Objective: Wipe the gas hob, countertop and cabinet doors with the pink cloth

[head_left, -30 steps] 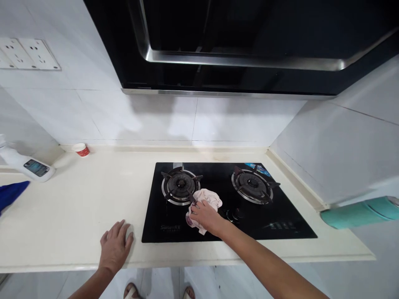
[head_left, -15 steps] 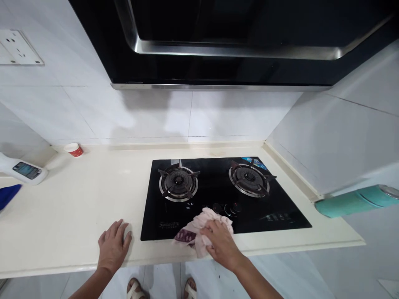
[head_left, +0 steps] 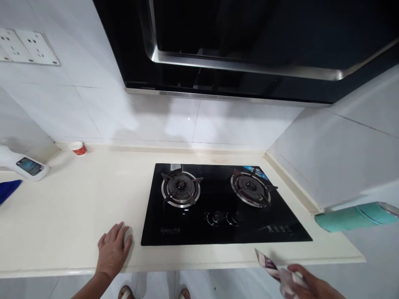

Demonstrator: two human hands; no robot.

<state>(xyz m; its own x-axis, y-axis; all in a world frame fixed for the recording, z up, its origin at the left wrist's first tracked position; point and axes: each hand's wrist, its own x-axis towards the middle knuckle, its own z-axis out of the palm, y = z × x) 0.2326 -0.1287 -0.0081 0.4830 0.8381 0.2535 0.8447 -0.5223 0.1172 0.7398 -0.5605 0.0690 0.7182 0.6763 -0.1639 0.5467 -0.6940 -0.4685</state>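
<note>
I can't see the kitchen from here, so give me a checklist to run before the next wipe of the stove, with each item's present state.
1. Cloth in the right hand: ok; the cloth is gripped, off the counter's front edge.
2. Stove glass free of things: ok; nothing lies on it.
3. Burners off: cannot tell; no flame shows at the left burner or the right burner, but the knobs are too small to read.
4. Left hand braced: ok; flat on the counter, beside the stove.
5. Spray bottle within reach: not ok; it lies at the counter's far left.
</note>
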